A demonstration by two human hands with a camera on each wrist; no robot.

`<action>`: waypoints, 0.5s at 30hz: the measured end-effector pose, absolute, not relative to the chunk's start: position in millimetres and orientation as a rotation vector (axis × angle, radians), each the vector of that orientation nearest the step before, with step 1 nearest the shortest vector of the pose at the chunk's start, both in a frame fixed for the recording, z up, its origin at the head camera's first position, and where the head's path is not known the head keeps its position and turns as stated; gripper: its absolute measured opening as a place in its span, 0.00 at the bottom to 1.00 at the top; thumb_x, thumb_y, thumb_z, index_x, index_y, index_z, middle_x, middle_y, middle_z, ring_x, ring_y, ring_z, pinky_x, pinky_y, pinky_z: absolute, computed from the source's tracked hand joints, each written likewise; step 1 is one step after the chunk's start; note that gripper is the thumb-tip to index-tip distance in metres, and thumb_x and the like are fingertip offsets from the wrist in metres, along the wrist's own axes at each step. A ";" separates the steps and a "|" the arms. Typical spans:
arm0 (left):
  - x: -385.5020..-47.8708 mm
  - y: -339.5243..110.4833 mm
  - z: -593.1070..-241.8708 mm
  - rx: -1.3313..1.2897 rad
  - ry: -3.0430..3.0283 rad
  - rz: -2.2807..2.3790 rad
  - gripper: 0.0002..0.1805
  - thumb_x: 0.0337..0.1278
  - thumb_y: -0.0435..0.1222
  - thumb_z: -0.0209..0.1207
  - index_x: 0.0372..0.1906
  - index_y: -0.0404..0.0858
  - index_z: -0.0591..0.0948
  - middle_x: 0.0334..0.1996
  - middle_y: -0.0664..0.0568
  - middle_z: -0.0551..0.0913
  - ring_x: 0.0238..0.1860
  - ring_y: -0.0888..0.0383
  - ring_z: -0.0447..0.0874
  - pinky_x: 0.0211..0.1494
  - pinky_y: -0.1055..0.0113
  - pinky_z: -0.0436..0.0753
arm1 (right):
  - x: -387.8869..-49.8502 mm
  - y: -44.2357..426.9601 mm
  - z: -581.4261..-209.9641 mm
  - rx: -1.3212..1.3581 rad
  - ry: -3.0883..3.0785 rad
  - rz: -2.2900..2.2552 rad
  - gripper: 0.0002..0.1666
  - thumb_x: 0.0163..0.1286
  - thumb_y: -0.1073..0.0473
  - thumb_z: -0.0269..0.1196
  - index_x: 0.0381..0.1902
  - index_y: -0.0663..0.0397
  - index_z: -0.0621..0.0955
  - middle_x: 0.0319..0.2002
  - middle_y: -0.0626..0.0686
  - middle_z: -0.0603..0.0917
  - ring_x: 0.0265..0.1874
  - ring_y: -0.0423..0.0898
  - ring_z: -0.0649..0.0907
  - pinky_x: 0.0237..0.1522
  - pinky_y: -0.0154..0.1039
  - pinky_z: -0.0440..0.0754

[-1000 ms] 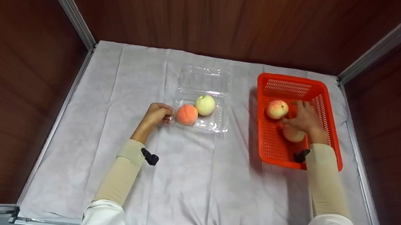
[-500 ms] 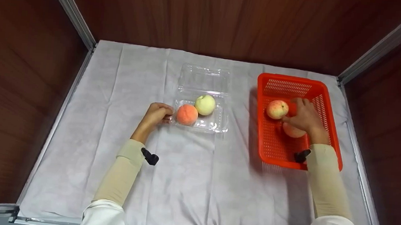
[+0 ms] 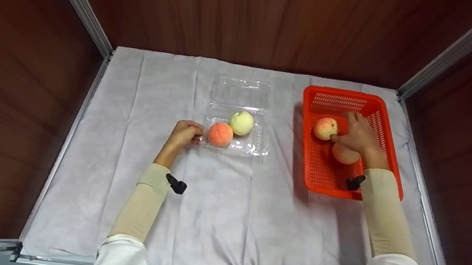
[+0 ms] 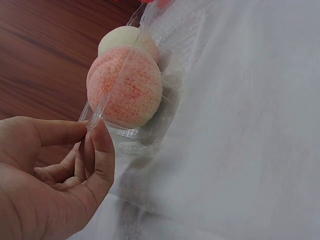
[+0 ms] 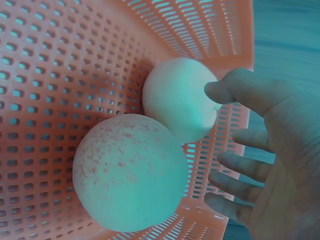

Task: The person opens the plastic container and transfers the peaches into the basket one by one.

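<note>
Clear box (image 3: 255,142) mid-frame, red basket (image 3: 330,192) at the right.
The left hand (image 3: 184,134) pinches the box's edge; an orange peach (image 3: 220,134) and a pale peach (image 3: 241,123) sit inside. The right hand (image 3: 359,136) is in the basket, fingers apart, thumb by the yellow-red peach (image 3: 325,128), another peach (image 3: 345,155) close by.

Looking like a lab booth (image 3: 17,107): showing wood-grain panels (image 3: 272,23) at nine, twelve and three o'clock, metal corner rails (image 3: 82,7) at ten and two, grey cloth (image 3: 215,217) towards six, black wrist devices (image 3: 176,185) near seven and four.
</note>
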State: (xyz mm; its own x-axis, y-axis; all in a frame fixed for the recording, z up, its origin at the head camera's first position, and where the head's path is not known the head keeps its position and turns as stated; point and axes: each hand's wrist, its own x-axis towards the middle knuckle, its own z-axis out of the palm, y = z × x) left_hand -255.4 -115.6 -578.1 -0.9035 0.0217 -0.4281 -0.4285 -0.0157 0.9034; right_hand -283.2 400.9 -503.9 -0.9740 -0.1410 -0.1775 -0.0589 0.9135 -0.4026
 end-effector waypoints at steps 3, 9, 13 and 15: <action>-256.2 -115.7 -578.5 -0.429 1.951 1.989 0.16 0.68 0.25 0.57 0.55 0.19 0.81 0.25 0.55 0.81 0.21 0.65 0.79 0.28 0.74 0.85 | -284.7 398.8 -501.9 -0.153 2.880 -0.580 0.48 0.70 0.48 0.72 0.78 0.61 0.64 0.74 0.71 0.64 0.71 0.72 0.64 0.70 0.76 0.67; -255.6 -115.8 -578.2 -0.425 1.952 1.977 0.17 0.68 0.26 0.57 0.57 0.19 0.81 0.27 0.54 0.81 0.22 0.65 0.80 0.29 0.74 0.85 | -285.3 392.6 -497.1 -0.188 2.909 -0.548 0.48 0.69 0.47 0.73 0.76 0.63 0.65 0.71 0.70 0.67 0.68 0.70 0.67 0.70 0.74 0.68; -255.8 -115.5 -578.0 -0.425 1.951 1.972 0.17 0.69 0.26 0.57 0.57 0.20 0.80 0.28 0.53 0.81 0.23 0.64 0.80 0.30 0.74 0.85 | -285.4 389.2 -493.2 -0.207 2.914 -0.547 0.49 0.69 0.47 0.73 0.77 0.64 0.64 0.71 0.71 0.66 0.68 0.70 0.67 0.70 0.74 0.68; -256.2 -115.7 -578.2 -0.428 1.951 1.972 0.17 0.69 0.26 0.58 0.57 0.20 0.80 0.28 0.53 0.81 0.23 0.64 0.80 0.30 0.74 0.85 | -285.5 388.3 -492.1 -0.218 2.914 -0.553 0.50 0.70 0.46 0.73 0.77 0.65 0.64 0.72 0.71 0.65 0.69 0.71 0.66 0.71 0.75 0.67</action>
